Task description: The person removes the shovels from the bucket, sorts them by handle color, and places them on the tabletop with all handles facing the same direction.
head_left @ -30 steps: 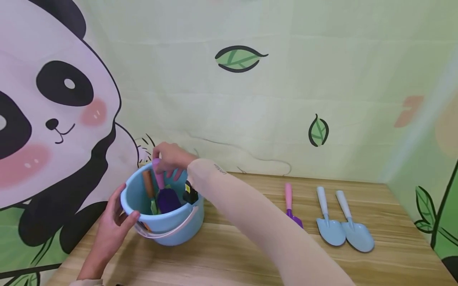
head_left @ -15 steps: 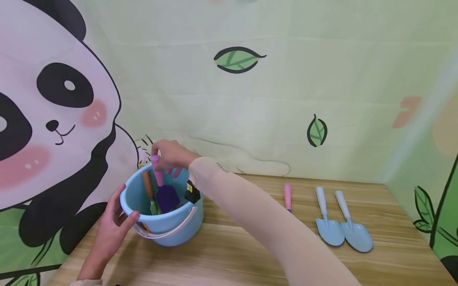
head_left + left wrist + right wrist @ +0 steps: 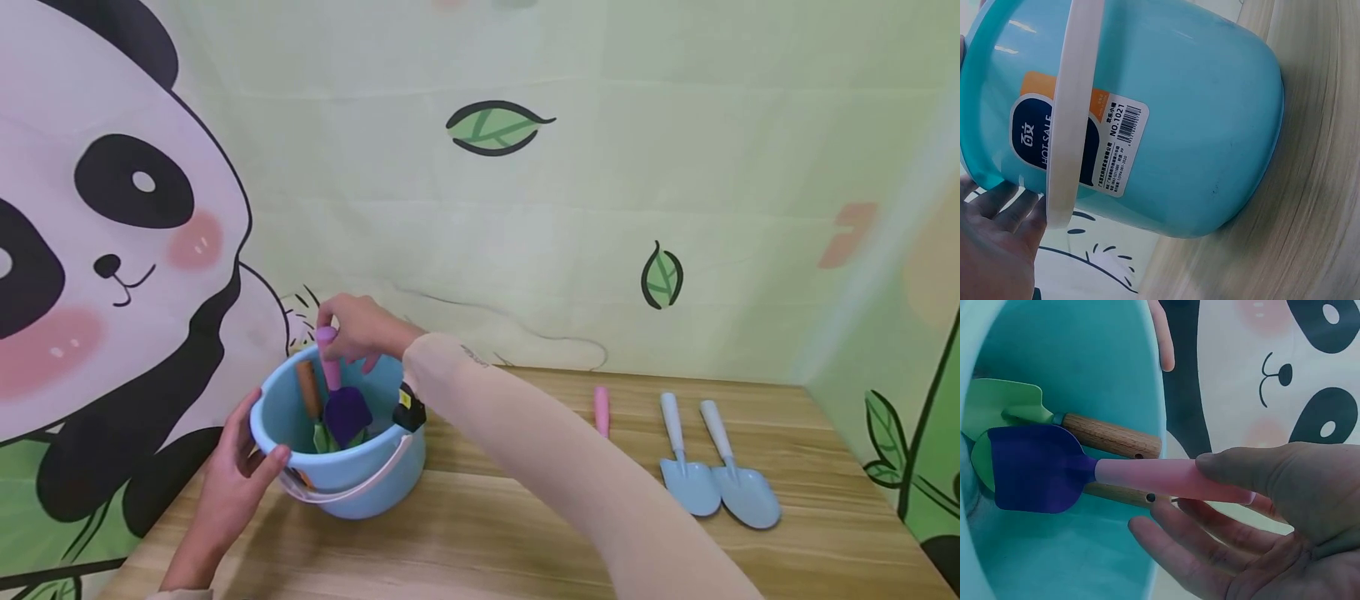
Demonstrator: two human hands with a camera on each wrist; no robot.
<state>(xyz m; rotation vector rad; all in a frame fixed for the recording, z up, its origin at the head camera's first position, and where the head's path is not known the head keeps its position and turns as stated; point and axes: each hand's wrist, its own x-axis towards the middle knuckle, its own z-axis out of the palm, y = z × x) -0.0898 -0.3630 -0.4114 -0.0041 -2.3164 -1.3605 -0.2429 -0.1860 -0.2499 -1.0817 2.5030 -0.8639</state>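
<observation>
In the head view a light-blue bucket (image 3: 341,479) with a pale handle stands on the wooden table. My left hand (image 3: 236,483) holds its left side, thumb and fingers spread round the rim. Over the opening, my right hand (image 3: 367,329) pinches the pink handle of a toy shovel (image 3: 1041,465) between thumb and fingers; its purple blade points down into the bucket. Beneath it in the right wrist view lie a light-green trowel (image 3: 1010,403) with a wooden handle and a second green tool (image 3: 982,459), whose blade is mostly hidden by the purple one.
Two light-blue shovels (image 3: 690,483) lie side by side on the table (image 3: 465,542) at the right. Left of them is a pink handle (image 3: 602,408), its lower end hidden by my right sleeve. A panda-printed cloth (image 3: 360,167) rises behind the table.
The purple blade has shifted slightly left and up within the bucket, still in my right hand. My left hand stays on the bucket.
</observation>
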